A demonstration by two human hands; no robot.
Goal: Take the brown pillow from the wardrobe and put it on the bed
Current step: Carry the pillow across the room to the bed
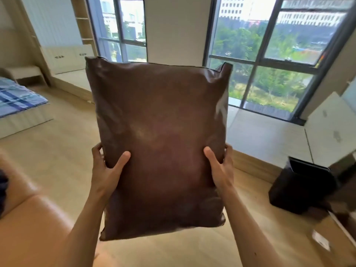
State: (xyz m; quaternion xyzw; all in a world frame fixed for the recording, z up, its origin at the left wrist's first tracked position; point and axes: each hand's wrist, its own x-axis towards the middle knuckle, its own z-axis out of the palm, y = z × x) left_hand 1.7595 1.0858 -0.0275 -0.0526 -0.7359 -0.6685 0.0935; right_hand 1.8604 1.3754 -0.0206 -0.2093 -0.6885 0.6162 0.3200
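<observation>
Brown pillow [159, 143] upright in mid-air, clamped at its side edges by left hand [107, 170] and right hand [221, 168], thumbs in front, likely for carrying to bed [17, 101] far left.

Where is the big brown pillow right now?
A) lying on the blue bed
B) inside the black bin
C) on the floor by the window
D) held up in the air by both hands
D: the left hand and right hand grip the sides of the brown pillow, which hangs above the floor, away from the bed.
</observation>
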